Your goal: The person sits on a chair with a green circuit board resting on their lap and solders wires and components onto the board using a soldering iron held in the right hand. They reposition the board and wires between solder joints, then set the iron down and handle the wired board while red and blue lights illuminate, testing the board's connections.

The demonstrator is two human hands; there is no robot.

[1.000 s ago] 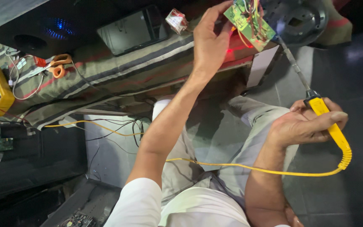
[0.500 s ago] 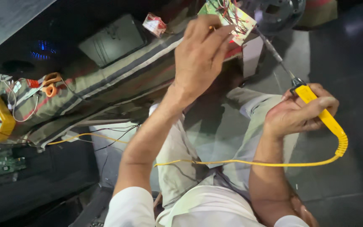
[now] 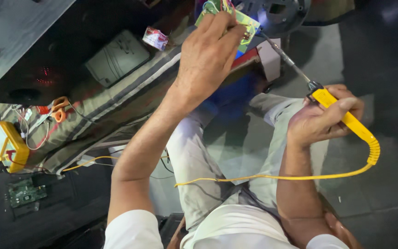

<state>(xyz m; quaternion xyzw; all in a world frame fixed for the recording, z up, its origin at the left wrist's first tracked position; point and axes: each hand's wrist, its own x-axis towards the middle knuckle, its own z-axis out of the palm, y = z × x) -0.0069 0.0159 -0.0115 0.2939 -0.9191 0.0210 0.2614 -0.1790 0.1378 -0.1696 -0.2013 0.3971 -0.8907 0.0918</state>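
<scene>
Left hand (image 3: 208, 60) pinches the green circuit board (image 3: 245, 23) at its near edge (right hand (image 3: 321, 122) fist-grips the yellow soldering iron (image 3: 342, 115))

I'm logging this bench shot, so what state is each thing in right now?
Left hand: closed on the green circuit board.
Green circuit board: held up, tilted, partly hidden by fingers.
Right hand: wrapped around the soldering iron's handle.
Soldering iron: held, tip at the board's edge; whether hot, cannot tell.
Yellow cord: slack across the lap.
Yellow multimeter: lying on the striped cloth, untouched.
</scene>
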